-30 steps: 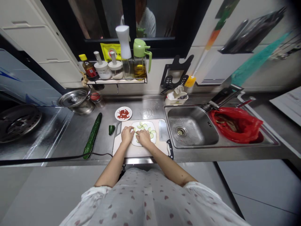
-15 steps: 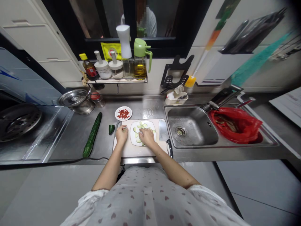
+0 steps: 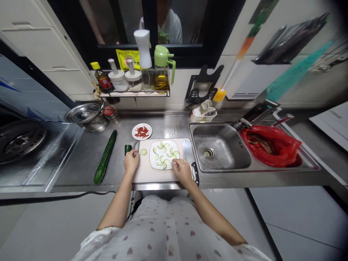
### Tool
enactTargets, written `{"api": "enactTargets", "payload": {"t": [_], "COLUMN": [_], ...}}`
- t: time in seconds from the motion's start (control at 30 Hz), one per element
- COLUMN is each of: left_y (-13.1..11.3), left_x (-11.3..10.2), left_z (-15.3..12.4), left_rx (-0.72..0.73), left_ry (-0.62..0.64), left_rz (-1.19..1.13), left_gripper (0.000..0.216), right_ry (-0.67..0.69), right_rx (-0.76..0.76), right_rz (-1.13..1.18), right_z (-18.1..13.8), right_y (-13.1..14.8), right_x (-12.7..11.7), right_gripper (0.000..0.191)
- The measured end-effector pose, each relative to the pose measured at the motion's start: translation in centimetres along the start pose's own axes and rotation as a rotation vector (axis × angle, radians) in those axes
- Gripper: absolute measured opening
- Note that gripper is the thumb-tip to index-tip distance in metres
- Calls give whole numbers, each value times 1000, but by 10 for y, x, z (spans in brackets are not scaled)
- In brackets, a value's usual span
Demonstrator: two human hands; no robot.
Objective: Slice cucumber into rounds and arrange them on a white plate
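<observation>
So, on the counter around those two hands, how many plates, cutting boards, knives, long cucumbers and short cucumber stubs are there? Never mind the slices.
Plates: 2 (round plate, square plate)
Cutting board: 1
Knife: 1
Long cucumber: 1
Short cucumber stub: 1
Total: 6

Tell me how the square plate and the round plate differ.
The square plate is larger than the round plate. The square plate rests on the cutting board, the round plate on the counter. The square plate holds green-rimmed slices; the round plate, chopped red bits. Both are mostly white.
</observation>
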State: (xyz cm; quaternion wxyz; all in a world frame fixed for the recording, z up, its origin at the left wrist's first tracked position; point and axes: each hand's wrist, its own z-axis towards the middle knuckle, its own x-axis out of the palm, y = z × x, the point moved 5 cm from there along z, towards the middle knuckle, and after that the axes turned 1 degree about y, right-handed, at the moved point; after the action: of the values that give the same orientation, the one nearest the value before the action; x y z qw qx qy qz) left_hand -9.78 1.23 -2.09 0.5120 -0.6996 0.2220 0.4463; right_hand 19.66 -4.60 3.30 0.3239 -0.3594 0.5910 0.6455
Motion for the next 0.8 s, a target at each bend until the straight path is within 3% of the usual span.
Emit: {"api": "enactTargets", "payload": {"t": [0.4, 0.8], "left_y": [-29, -28], "left_x": [13, 15], "left_z": [3, 7], "left_rx": [134, 124], "left_ry": [117, 87], "left_rz": [322, 249], "left_gripper": [38, 31], "right_ry": [0, -78], "right_rx": [21, -36], "right_rz": [-5, 86], "right_z": [-9, -11], "right_y": [-1, -2], "right_x": [4, 5], "right_gripper": [29, 25]}}
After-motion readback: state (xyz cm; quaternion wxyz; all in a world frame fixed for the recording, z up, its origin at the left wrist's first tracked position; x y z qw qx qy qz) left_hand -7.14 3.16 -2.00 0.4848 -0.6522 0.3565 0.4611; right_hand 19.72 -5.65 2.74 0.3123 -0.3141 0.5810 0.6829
